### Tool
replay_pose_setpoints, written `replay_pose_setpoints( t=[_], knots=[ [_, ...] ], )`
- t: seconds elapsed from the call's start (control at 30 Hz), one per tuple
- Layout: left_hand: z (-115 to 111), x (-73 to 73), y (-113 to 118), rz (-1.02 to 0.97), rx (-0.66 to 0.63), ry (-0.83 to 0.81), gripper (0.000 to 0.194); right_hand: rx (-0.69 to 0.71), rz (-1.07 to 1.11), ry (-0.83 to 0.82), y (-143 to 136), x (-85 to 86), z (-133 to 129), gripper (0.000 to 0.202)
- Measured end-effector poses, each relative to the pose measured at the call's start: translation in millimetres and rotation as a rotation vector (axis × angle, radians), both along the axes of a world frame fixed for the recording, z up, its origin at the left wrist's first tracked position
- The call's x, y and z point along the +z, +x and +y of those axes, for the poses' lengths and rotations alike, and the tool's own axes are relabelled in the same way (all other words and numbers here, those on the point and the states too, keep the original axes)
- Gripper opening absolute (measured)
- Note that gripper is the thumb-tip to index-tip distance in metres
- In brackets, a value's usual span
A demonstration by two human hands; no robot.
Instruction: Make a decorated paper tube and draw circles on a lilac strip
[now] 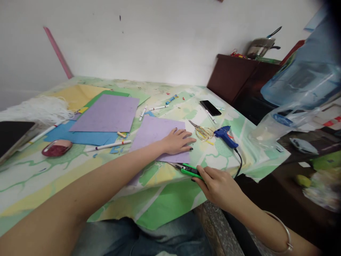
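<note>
My left hand lies flat with its fingers spread on a light purple sheet, part of which is hidden under the forearm. In my right hand is a green utility knife, its blade pointing left along the sheet's near edge. Whether the blade touches the sheet, I cannot tell. Gold-handled scissors rest to the right of my left hand. Beside them lies a blue glue gun with a black cord.
Another purple sheet lies over green and blue sheets at the left. Several white markers are scattered about. A black phone, a dark red computer mouse and white stringy material are also on the tablecloth.
</note>
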State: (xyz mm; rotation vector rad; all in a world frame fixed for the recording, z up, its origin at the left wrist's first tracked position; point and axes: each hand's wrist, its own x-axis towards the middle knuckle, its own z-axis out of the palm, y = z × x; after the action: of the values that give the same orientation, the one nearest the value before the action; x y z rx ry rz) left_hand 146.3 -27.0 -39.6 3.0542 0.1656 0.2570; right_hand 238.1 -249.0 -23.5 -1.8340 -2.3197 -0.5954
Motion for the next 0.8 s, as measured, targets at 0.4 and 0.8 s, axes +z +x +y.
replay_pose_setpoints(
  t=[0.4,0.8],
  knots=[
    [-4,0.1,-1,0.001,0.035,0.002,0.047,-0.053,0.065,-0.086,-18,1.6,9,0.028],
    [-4,-0.5,0,0.020,0.068,-0.025,0.045,-0.039,0.058,-0.066,-24,-0.1,9,0.027]
  ],
)
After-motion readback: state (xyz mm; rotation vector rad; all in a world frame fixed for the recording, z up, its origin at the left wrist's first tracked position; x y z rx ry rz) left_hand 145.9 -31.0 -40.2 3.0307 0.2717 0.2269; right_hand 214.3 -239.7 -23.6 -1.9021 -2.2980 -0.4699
